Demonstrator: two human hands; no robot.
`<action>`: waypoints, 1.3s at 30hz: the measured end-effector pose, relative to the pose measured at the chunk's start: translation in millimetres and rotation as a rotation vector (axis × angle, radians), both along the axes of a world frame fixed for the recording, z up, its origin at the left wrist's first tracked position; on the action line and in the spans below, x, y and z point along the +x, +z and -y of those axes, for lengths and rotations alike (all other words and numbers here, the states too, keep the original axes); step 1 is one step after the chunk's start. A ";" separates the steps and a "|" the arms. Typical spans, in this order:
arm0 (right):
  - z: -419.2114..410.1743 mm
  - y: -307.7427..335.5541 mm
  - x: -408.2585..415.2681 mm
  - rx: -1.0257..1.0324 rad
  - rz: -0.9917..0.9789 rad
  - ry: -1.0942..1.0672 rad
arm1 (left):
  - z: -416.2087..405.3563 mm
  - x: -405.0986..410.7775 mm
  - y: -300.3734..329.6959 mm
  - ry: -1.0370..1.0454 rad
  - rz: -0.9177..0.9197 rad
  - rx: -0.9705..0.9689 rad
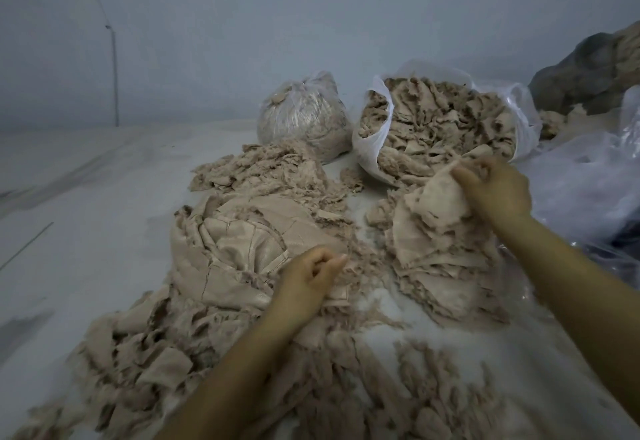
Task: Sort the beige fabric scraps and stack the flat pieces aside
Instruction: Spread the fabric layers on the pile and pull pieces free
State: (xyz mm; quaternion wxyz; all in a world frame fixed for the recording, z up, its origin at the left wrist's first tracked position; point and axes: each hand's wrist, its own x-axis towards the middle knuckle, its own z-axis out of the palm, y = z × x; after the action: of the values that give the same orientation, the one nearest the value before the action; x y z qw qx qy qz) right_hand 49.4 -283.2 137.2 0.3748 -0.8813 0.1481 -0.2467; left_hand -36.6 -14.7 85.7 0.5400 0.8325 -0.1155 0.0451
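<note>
Head view: right hand clenched round a bunch of frayed beige fabric scraps, right of centre, just near of the open white plastic bag stuffed with more scraps. Left hand curled, thumb pinching at scraps on the edge of the stack of flat shiny beige pieces, centre-left. Loose shredded beige scraps cover the near white sheet. Tied clear bag of scraps stands far centre.
</note>
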 end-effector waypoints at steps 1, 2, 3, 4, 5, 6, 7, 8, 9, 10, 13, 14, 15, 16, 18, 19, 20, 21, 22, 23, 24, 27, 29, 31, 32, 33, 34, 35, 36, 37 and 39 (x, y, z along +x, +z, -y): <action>4.2 -1.3 -1.7 -0.089 -0.042 -0.016 | -9.7 -1.7 -0.3 -0.033 0.079 0.131; 5.2 -4.9 -4.8 -0.126 -0.060 -0.010 | -20.7 -2.7 0.4 -0.071 0.161 0.242; 3.6 -11.0 -9.0 -0.143 -0.067 0.009 | -31.9 -1.6 2.0 -0.108 0.248 0.359; 1.1 -19.8 -13.3 -0.153 -0.080 0.027 | -43.4 0.5 3.7 -0.149 0.325 0.501; -2.3 -30.7 -17.7 -0.149 -0.106 0.044 | -54.6 4.0 4.0 -0.187 0.368 0.671; -5.5 -43.5 -21.2 -0.132 -0.150 0.062 | -65.4 7.8 1.7 -0.215 0.377 0.857; -8.9 -56.1 -23.9 -0.111 -0.204 0.081 | -74.2 11.1 -2.7 -0.222 0.351 1.042; -12.2 -68.0 -24.9 -0.099 -0.261 0.102 | -80.9 13.6 -11.2 -0.215 0.295 1.191; -15.3 -78.1 -24.2 -0.100 -0.309 0.127 | -84.8 15.1 -21.0 -0.196 0.222 1.279; -18.4 -86.1 -21.6 -0.088 -0.334 0.142 | -87.4 15.5 -31.5 -0.162 0.157 1.311; -29.3 -95.7 -9.6 -0.001 -0.318 0.130 | -86.4 15.6 -50.3 -0.060 0.131 1.214; -32.9 -96.4 -5.1 0.006 -0.318 0.142 | -86.7 17.6 -51.5 -0.033 0.155 1.156; -35.9 -97.1 -1.4 0.006 -0.321 0.154 | -88.4 21.2 -54.3 0.027 0.177 1.096; -37.6 -97.4 3.2 0.005 -0.324 0.165 | -89.7 25.2 -54.6 0.062 0.133 1.060; -38.7 -95.9 9.5 0.018 -0.324 0.185 | -95.2 33.4 -52.6 0.145 0.017 1.068; -37.7 -94.8 11.0 0.030 -0.329 0.186 | -101.2 37.9 -56.0 0.183 -0.043 1.100; -36.6 -93.2 11.3 0.037 -0.342 0.174 | -106.1 41.2 -58.6 0.206 -0.074 1.138; -35.9 -91.5 10.2 0.017 -0.355 0.140 | -108.4 42.5 -58.0 0.209 -0.093 1.164; -36.9 -89.4 6.5 -0.044 -0.334 0.079 | -108.6 42.8 -57.1 0.221 -0.100 1.155; -39.8 -87.5 1.1 -0.125 -0.255 0.021 | -106.7 41.8 -58.6 0.246 -0.092 1.125; -45.4 -85.4 -5.9 -0.187 -0.107 0.002 | -104.2 40.9 -58.4 0.276 -0.054 1.099; -77.8 -85.4 -33.4 -0.189 0.302 0.214 | -97.3 39.4 -62.5 0.341 0.111 1.073; -102.3 -98.7 -55.7 -0.178 0.209 0.466 | -93.3 37.6 -59.7 0.354 0.106 1.094; -116.6 -117.0 -76.5 -0.156 -0.045 0.734 | -90.3 38.3 -59.5 0.339 0.082 1.088; -118.3 -125.8 -85.7 -0.194 -0.149 0.835 | -90.3 39.5 -59.1 0.339 -0.004 1.090; -116.0 -133.2 -93.1 -0.282 -0.205 0.900 | -93.3 41.9 -60.1 0.334 -0.060 1.084; -110.3 -138.6 -100.1 -0.364 -0.216 0.939 | -98.2 44.7 -61.1 0.313 -0.060 1.060; -101.9 -140.6 -108.1 -0.408 -0.216 0.958 | -102.7 44.8 -60.0 0.267 -0.048 1.012; -92.5 -140.2 -116.6 -0.417 -0.226 0.963 | -106.6 41.1 -53.1 0.215 -0.022 0.916; -83.1 -138.2 -125.2 -0.395 -0.241 0.959 | -109.9 35.4 -43.8 0.176 0.023 0.794; -69.0 -129.4 -137.8 -0.314 -0.250 0.909 | -115.5 22.6 -23.7 0.142 0.158 0.587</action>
State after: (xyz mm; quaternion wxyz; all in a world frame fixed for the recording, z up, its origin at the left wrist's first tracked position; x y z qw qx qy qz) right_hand -88.5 -214.2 7.9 0.2867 -0.9254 -0.2461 0.0298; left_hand -14.1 100.7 61.9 0.2613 0.9528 -0.1069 0.1121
